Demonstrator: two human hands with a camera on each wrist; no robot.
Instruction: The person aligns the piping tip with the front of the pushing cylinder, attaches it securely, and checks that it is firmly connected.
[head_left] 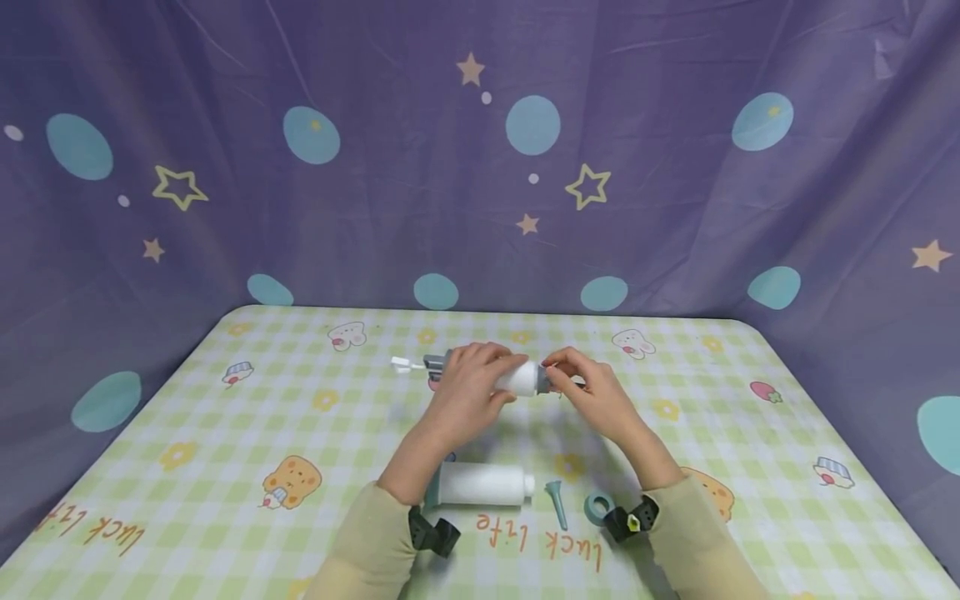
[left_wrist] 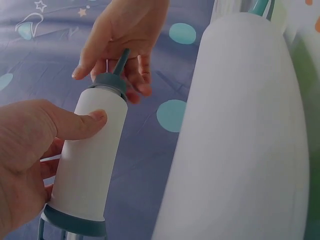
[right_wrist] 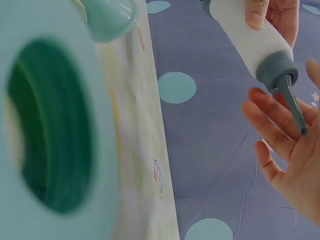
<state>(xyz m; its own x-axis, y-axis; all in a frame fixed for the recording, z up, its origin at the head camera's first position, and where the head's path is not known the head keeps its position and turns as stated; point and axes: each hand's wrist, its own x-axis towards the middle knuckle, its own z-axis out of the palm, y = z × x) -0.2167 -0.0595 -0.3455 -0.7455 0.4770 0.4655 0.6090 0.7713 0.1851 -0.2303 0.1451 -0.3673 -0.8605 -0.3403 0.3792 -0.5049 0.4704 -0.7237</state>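
Note:
My left hand (head_left: 471,390) grips a white cylindrical bottle (head_left: 519,380) lying sideways above the table, thumb along its wall. A dark teal screw collar (left_wrist: 111,83) with a thin nozzle (right_wrist: 291,102) caps its right end. At the other end a teal band (left_wrist: 74,221) carries prongs, and a white piece (head_left: 405,364) sticks out beyond them. My right hand (head_left: 602,402) is around the nozzle, its fingers loosely bent and spread; in the right wrist view the nozzle passes in front of the palm, with no finger curled round it.
Nearer me on the checkered tablecloth (head_left: 360,467) lie a second white bottle (head_left: 483,484) with a bare neck, a teal flared nozzle (head_left: 556,503) and a teal ring (head_left: 599,507). A purple patterned curtain (head_left: 420,183) stands behind the table.

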